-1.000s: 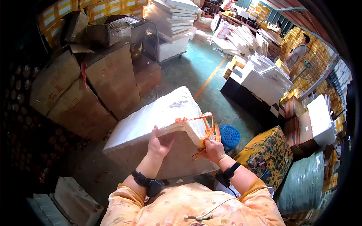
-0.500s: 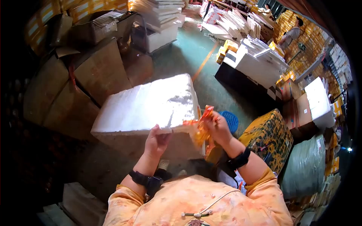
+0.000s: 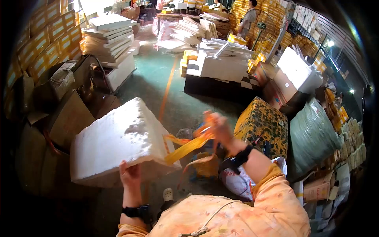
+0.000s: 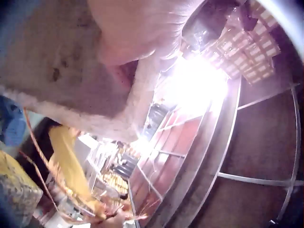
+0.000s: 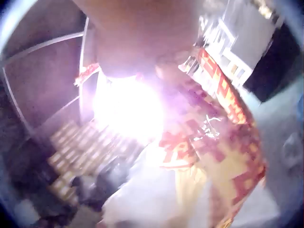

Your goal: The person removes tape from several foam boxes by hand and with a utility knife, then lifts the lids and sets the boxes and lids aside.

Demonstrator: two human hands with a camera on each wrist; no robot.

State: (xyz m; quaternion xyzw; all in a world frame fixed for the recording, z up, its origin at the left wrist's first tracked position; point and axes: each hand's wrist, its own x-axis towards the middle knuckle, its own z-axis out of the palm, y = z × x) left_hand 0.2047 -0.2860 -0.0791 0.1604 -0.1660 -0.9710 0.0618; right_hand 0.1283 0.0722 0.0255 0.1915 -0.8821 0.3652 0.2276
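Observation:
A white foam box (image 3: 114, 138), tilted, hangs above the floor at the left of the head view. The left hand (image 3: 130, 173) grips its near lower edge; in the left wrist view that hand (image 4: 142, 28) curls over the rim of the box (image 4: 57, 71). To the right of the box, the right hand (image 3: 222, 132), blurred, holds a bunch of orange and yellow tape (image 3: 189, 149) stretched from the box's right side. Patterned red and yellow tape (image 5: 223, 90) fills much of the right wrist view below the right hand (image 5: 142, 33).
Cardboard boxes (image 3: 69, 122) stand at the left, with stacked foam lids (image 3: 108, 39) behind. A camouflage-patterned box (image 3: 262, 126), a green wrapped roll (image 3: 312, 136) and a white sack (image 3: 239, 182) are on the right. Further back are a foam box (image 3: 225, 67) and a person (image 3: 248, 19).
The view has turned right. The foam box now lies further left in it, and the right hand has moved away from the box, drawing the tape out into a long strip. The left hand keeps its grip.

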